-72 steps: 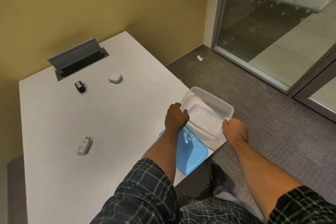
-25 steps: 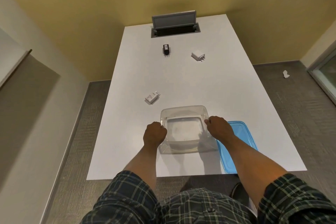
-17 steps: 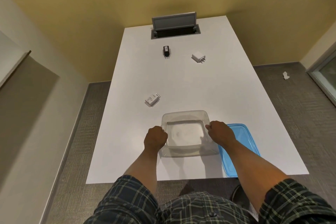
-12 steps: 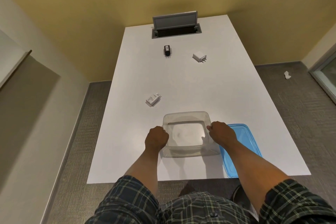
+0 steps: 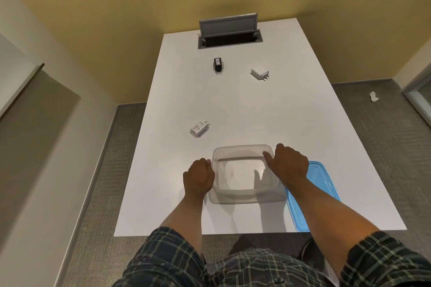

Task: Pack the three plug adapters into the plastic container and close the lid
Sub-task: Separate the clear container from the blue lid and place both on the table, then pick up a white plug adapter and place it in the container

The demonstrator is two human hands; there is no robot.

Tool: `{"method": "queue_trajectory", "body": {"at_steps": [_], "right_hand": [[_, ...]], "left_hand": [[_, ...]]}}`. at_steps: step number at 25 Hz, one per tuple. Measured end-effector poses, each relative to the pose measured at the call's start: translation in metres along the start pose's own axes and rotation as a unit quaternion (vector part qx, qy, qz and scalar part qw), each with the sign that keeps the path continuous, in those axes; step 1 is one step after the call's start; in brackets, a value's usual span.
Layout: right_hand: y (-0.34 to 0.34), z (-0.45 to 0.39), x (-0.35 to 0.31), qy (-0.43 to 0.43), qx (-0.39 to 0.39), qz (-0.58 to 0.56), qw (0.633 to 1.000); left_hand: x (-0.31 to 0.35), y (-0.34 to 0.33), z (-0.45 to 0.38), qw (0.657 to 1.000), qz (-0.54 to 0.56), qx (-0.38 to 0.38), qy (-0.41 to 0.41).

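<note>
A clear plastic container (image 5: 240, 147) stands open and empty near the front edge of the white table (image 5: 303, 123). My left hand (image 5: 198, 177) is closed on its left rim. Above its right rim, my right hand (image 5: 290, 165) is raised with the fingers apart, holding nothing. The blue lid (image 5: 321, 184) lies flat just right of the container, partly under my right forearm. Three plug adapters lie loose on the table: a white one (image 5: 198, 128) left of and beyond the container, a black one (image 5: 217, 65) far back, and another white one (image 5: 259, 72) far back right.
An open grey cable box (image 5: 229, 35) with its flap raised sits at the table's far end against the yellow wall. Grey carpet surrounds the table, with a scrap of white paper (image 5: 373, 96) on the floor at the right.
The container was carried from the table's side and set down at the front. My right hand has since let go of the right rim and moved forward. The left hand stays on the rim.
</note>
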State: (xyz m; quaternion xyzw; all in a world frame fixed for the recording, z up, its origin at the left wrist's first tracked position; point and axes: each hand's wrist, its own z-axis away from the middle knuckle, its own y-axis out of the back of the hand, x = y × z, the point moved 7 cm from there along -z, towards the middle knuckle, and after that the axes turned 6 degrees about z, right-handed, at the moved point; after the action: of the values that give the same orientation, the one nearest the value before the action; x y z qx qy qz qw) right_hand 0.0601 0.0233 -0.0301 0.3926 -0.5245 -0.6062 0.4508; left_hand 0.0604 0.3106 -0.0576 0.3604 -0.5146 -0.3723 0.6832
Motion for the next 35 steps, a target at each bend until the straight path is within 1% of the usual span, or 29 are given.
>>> {"method": "queue_trajectory", "body": {"at_steps": [3, 6, 9, 11, 14, 18, 20, 23, 24, 26, 30, 33, 35], "right_hand": [[0.013, -0.014, -0.021, 0.016, 0.012, -0.053, 0.998], [0.022, -0.023, -0.046, 0.044, 0.015, -0.073, 0.996], [0.021, -0.034, -0.076, 0.072, 0.006, -0.083, 0.994], [0.017, -0.042, -0.099, 0.093, 0.003, -0.079, 0.993], [0.017, -0.055, -0.134, 0.119, 0.003, -0.069, 0.99], [0.007, -0.076, -0.182, 0.137, -0.013, -0.101, 0.985], [-0.002, -0.083, -0.204, 0.158, -0.023, -0.103, 0.982], [-0.011, -0.092, -0.234, 0.202, -0.035, -0.071, 0.976], [-0.011, -0.092, -0.239, 0.22, -0.032, -0.054, 0.973], [-0.013, -0.098, -0.255, 0.254, -0.025, -0.023, 0.967], [-0.03, -0.113, -0.292, 0.339, -0.049, 0.027, 0.939], [-0.043, -0.12, -0.312, 0.381, -0.052, 0.117, 0.916], [-0.05, -0.123, -0.318, 0.386, -0.044, 0.166, 0.906]], "left_hand": [[-0.006, 0.008, -0.012, 0.999, -0.022, 0.024, -0.036], [-0.013, 0.018, -0.025, 0.993, -0.051, 0.055, -0.086], [-0.03, 0.021, -0.044, 0.992, -0.08, 0.056, -0.077], [-0.039, 0.02, -0.053, 0.993, -0.085, 0.048, -0.066], [-0.045, 0.014, -0.062, 0.993, -0.088, 0.021, -0.071], [-0.06, -0.003, -0.082, 0.994, -0.068, -0.005, -0.086], [-0.072, -0.018, -0.09, 0.995, -0.04, -0.048, -0.073], [-0.089, -0.039, -0.104, 0.992, 0.062, -0.105, -0.036], [-0.089, -0.042, -0.104, 0.99, 0.075, -0.109, -0.037], [-0.092, -0.046, -0.107, 0.991, 0.063, -0.103, -0.053], [-0.093, -0.049, -0.11, 0.997, 0.0, -0.04, -0.069], [-0.095, -0.052, -0.122, 0.996, -0.031, -0.061, -0.058], [-0.096, -0.053, -0.126, 0.995, -0.042, -0.062, -0.06]]}}
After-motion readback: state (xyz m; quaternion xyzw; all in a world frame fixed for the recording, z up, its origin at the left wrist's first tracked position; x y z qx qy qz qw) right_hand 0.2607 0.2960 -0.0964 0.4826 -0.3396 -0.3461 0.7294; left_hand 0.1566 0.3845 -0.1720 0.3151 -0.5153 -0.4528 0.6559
